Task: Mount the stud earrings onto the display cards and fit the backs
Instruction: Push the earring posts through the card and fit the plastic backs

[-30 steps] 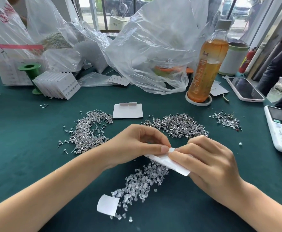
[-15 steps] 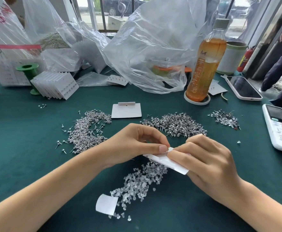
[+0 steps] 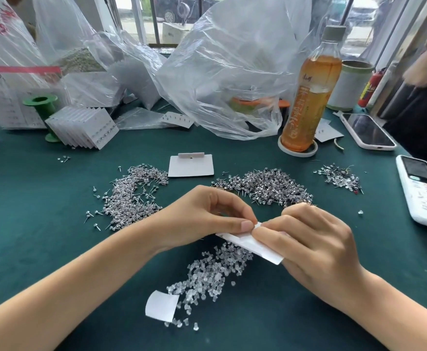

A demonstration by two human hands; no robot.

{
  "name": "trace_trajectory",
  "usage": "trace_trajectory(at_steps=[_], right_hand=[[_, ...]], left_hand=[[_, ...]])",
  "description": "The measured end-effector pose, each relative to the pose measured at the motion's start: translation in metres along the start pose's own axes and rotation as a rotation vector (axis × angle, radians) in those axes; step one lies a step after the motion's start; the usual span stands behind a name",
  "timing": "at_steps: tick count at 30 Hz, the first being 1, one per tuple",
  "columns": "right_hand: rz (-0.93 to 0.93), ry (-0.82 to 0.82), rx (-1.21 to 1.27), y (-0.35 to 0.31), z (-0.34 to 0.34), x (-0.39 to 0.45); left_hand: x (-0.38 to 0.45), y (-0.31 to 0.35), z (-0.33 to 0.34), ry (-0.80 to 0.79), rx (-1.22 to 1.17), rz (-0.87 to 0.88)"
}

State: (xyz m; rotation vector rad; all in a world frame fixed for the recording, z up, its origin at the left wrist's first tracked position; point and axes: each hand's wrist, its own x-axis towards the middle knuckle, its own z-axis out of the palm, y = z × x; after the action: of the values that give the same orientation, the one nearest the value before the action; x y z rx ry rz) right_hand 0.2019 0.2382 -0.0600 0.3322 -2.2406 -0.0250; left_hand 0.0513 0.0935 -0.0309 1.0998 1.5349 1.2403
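Both hands meet over the green table at a white display card [image 3: 254, 247], held tilted. My right hand [image 3: 311, 244] grips the card from the right. My left hand [image 3: 207, 216] pinches at the card's upper edge with thumb and fingertips; what lies between them is hidden. Under the card spreads a heap of clear earring backs [image 3: 210, 277]. Silver stud earrings lie in a left pile [image 3: 131, 196], a middle pile [image 3: 270, 186] and a small right pile [image 3: 339, 176]. A blank card [image 3: 191, 164] lies beyond the hands.
A stack of filled cards [image 3: 86, 127] leans at the back left by a green spool [image 3: 41, 103]. Plastic bags [image 3: 220, 72], a tea bottle [image 3: 308, 97], a phone [image 3: 367, 131] and a white remote [image 3: 422, 188] stand around. A paper scrap [image 3: 161, 305] lies near.
Both hands stay together on the card; nothing else has visibly moved.
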Motion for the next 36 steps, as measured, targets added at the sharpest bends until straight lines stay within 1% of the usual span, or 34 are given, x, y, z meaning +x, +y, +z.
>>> trace_trajectory(at_steps=[6, 14, 28, 36], right_hand=[[0.030, 0.026, 0.015, 0.0000, -0.0004, 0.0013], [0.024, 0.004, 0.030, -0.0010, -0.0005, 0.0002], [-0.007, 0.011, -0.024, -0.0033, -0.0002, -0.0022], [-0.037, 0.013, -0.072, -0.0040, 0.0022, -0.0020]], left_hand=[[0.0000, 0.0002, 0.0000, 0.057, -0.023, -0.005], [0.0014, -0.0023, 0.0032, 0.084, 0.039, 0.012], [0.0007, -0.0025, 0.0045, 0.026, 0.156, 0.075], [0.0008, -0.0004, 0.0024, -0.006, 0.208, 0.052]])
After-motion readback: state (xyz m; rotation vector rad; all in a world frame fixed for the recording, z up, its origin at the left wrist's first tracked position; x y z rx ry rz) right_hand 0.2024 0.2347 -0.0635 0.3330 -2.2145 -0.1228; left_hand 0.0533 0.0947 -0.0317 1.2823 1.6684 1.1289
